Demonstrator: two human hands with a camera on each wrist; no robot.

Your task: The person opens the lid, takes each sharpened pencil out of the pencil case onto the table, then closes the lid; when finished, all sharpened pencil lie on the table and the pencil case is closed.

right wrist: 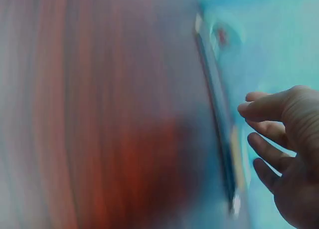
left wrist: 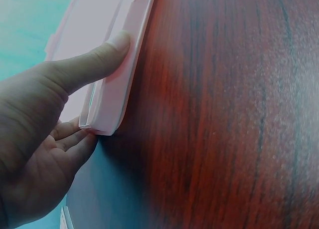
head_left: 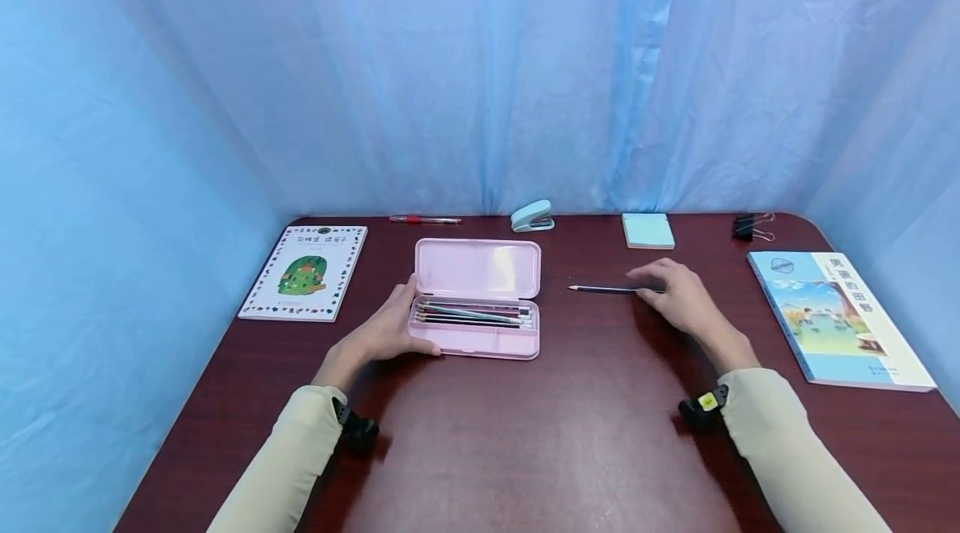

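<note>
A pink pencil case point(head_left: 517, 343) stands with its lid raised, several pencils point(head_left: 472, 315) lying in its long compartment. My left hand point(head_left: 386, 329) grips the case's left end, thumb on the front edge and fingers around the side. In the left wrist view the thumb point(left wrist: 104, 57) presses on the rim of the case point(left wrist: 112, 102). To the right, a single dark pencil point(head_left: 596, 289) lies on the table, point toward the case. My right hand point(head_left: 678, 299) is over its far end; the right wrist view shows relaxed fingers point(right wrist: 264, 109) apart from the pencil point(right wrist: 214, 99).
Along the back edge lie a red pen point(head_left: 423, 219), a mint stapler point(head_left: 532, 217), a sticky-note pad point(head_left: 648, 231) and a black binder clip point(head_left: 744, 227). One book point(head_left: 337, 274) is at left, another point(head_left: 840, 316) at right. Blue curtains point(head_left: 480, 74) hang behind the table point(head_left: 562, 441).
</note>
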